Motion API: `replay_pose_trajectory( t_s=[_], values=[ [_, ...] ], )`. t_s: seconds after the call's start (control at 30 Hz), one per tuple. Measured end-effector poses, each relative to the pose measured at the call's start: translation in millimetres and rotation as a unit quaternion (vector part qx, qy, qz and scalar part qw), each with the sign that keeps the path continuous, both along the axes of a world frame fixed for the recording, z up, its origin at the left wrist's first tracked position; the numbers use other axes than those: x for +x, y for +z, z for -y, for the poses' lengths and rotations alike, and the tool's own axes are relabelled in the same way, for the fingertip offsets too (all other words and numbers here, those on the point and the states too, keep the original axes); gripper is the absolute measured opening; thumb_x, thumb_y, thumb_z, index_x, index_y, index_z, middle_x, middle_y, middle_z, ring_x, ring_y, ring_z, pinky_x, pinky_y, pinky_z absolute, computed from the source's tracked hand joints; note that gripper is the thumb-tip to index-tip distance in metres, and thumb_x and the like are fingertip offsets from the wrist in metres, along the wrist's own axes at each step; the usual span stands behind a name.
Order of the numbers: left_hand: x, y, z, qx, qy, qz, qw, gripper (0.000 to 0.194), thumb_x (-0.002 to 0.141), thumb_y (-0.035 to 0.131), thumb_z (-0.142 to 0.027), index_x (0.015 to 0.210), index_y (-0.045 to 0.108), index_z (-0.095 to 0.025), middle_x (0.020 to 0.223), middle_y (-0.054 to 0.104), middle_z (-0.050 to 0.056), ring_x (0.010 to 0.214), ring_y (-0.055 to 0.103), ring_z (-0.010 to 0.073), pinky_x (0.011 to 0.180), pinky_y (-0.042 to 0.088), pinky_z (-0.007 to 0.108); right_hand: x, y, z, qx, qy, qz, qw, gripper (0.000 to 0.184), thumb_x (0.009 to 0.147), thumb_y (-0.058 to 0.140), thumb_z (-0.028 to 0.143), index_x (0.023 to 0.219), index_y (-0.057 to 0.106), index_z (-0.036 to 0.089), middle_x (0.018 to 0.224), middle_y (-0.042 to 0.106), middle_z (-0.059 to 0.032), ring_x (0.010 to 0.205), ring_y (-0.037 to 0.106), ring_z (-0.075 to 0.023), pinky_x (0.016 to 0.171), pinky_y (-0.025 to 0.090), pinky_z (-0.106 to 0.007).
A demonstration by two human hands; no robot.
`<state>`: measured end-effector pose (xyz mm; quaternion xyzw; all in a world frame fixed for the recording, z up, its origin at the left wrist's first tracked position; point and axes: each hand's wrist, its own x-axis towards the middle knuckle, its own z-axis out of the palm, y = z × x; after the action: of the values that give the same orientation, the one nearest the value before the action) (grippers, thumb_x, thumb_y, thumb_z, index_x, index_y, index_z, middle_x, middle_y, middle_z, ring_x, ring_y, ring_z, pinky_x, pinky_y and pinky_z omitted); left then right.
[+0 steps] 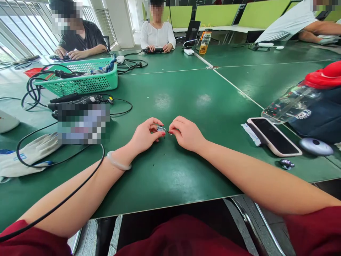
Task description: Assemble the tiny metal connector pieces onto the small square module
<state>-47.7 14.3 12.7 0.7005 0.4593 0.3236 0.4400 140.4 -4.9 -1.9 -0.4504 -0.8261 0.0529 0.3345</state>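
A small silvery piece (161,128) is held above the middle of the counter (170,177), pinched between the thumb and fingers of the left hand (145,137). Just beside it, to the right, the thumb and fingertips of the right hand (188,133) are closed on a tiny bit (170,133), too small to be identified. The two hands are kept slightly apart. A pale bangle (117,163) is worn on the left wrist. To the right, a phone (275,137) is laid face up, with a purple oval object (316,146) placed near it and a red-lidded bottle (293,99) set beyond. To the left, white gloves (32,153) are crossed by a black cable (102,156); farther off, a green basket (80,84) is filled with dark items. At the far side, three people are seen.
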Motion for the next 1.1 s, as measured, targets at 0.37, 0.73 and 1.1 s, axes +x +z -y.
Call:
replay_pose_trajectory(
  t_s=[0.37,0.73,1.1],
  values=[
    [0.5,3.8,6.3,0.109,-0.025,-0.064,0.992,0.028,0.063,0.078,-0.029,0.080,0.058,-0.019,0.075,0.063,-0.003,0.068,0.056,0.0121,0.066,0.046,0.027,-8.5,3.8,9.0,0.081,0.035,-0.025,0.996,0.016,0.089,0.049,0.017,0.081,0.062,0.018,0.087,0.060,-0.0048,0.076,0.054,-0.0146,0.069,0.045,-0.027],
    [-5.2,-2.5,-2.0,0.075,0.054,-0.128,0.987,0.030,0.066,0.076,-0.032,0.086,0.058,-0.020,0.070,0.062,-0.002,0.066,0.057,0.0137,0.065,0.046,0.028,-1.2,1.6,3.3,-0.011,-0.013,0.025,1.000,0.014,0.087,0.058,0.020,0.084,0.072,0.018,0.088,0.066,-0.0040,0.082,0.058,-0.0166,0.075,0.046,-0.030],
    [-5.8,-2.4,-3.4,0.074,0.058,-0.151,0.984,0.023,0.070,0.071,-0.027,0.089,0.059,-0.020,0.074,0.064,0.000,0.068,0.060,0.0148,0.067,0.048,0.029,-7.4,-3.8,-2.2,-0.074,0.004,0.074,0.995,0.013,0.087,0.061,0.026,0.085,0.073,0.021,0.092,0.063,-0.0039,0.085,0.056,-0.0164,0.075,0.043,-0.030]
  ],
)
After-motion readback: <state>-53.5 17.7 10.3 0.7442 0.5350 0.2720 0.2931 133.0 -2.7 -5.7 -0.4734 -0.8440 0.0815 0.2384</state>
